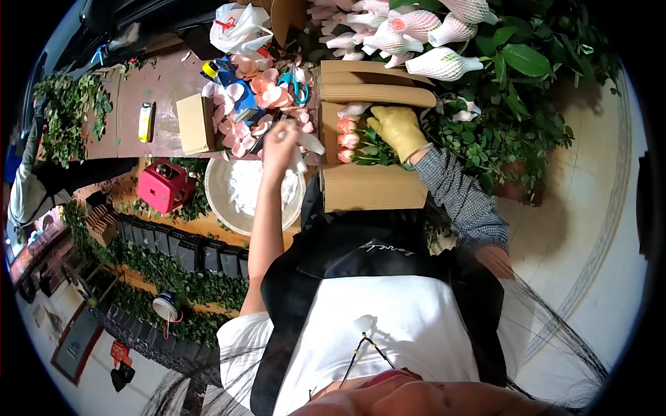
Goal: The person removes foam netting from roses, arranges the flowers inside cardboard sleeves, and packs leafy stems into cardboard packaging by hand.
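My left hand (279,144) is bare, its fingers pinched on a white foam net (311,143) beside the table's front edge, above a bucket (220,209) of white pieces. My right hand (399,132), in a yellow glove, lies over green leaves inside an open cardboard box (374,187); its fingers look a little apart, and what is under them is hidden. Pink-orange roses (347,139) stand in a row at the box's left side, their leaves toward the glove. Another white net (354,109) lies just above the roses.
Loose petals (236,135), teal scissors (295,89), a small carton (195,125) and a yellow knife (146,122) lie on the table. Net-wrapped blooms (444,64) and foliage are at upper right. A pink stool (165,186) is left of the bucket. A person's sleeve (26,191) shows far left.
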A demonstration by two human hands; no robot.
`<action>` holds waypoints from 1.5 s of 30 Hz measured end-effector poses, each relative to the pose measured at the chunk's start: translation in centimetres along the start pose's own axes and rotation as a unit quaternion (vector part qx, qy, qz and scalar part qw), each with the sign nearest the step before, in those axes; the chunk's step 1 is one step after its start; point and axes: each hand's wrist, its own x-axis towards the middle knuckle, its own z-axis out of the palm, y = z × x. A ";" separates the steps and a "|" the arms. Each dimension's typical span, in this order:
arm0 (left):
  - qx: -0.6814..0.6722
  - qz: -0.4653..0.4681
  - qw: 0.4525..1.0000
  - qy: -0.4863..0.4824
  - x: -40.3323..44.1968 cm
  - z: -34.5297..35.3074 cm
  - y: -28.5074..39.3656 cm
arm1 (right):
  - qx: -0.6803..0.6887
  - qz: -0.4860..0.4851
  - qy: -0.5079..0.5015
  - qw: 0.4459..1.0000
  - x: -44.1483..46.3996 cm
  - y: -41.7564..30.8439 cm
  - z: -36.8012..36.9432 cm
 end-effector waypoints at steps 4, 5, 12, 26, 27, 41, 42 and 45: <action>0.147 0.116 0.976 -0.109 1.3 6.5 1.7 | -0.016 0.033 0.023 0.999 -0.2 -0.5 0.4; 0.118 0.051 0.984 -0.124 0.5 7.7 4.0 | -0.008 0.032 0.047 0.998 -0.4 -0.3 0.6; 0.156 -0.065 0.984 0.049 -3.4 -4.3 0.9 | 0.034 -0.027 0.138 0.989 -0.3 0.2 0.4; 0.285 0.195 0.936 -0.064 -0.3 4.7 0.5 | -0.142 -0.076 -0.103 0.981 -0.2 -3.1 0.2; 0.324 0.239 0.914 -0.057 0.0 6.1 0.0 | -0.135 -0.075 -0.122 0.980 -0.1 -3.1 0.0; 0.315 0.320 0.890 -0.080 0.0 8.5 0.0 | -0.093 -0.049 -0.024 0.994 -0.6 -2.4 1.5; 0.318 0.317 0.890 -0.077 -0.1 7.7 -0.3 | -0.077 -0.051 0.008 0.996 -0.7 -2.2 1.7; 0.201 0.215 0.955 0.040 -0.9 3.5 -0.8 | 0.010 -0.082 0.021 0.996 -1.3 -1.2 1.0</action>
